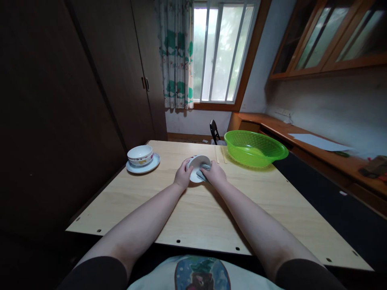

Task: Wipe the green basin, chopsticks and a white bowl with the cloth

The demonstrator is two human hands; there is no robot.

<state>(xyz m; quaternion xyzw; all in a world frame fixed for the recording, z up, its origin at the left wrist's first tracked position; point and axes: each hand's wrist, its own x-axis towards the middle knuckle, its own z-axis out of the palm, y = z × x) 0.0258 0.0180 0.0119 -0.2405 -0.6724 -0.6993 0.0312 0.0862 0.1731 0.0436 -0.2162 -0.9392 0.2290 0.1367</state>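
Observation:
A white bowl (196, 164) with a patterned outside is tilted toward me above the middle of the table. My left hand (182, 175) grips its left rim, the thumb on the inside. In my right hand (215, 174) is a grey cloth (203, 172), pressed against the inner wall of the bowl at its right side. The fingers behind the bowl are hidden. To the left, stacked white bowls (140, 153) with a coloured pattern rest on a pale plate (155, 162).
A large green plastic basin (256, 155) stands at the back right of the wooden table (151, 205). Beside it lie light chopsticks (217, 154). A dark chair (214, 129) is behind the table. Dark wardrobe doors (90, 100) rise on the left, and a wooden desk (272, 123) runs along the right wall.

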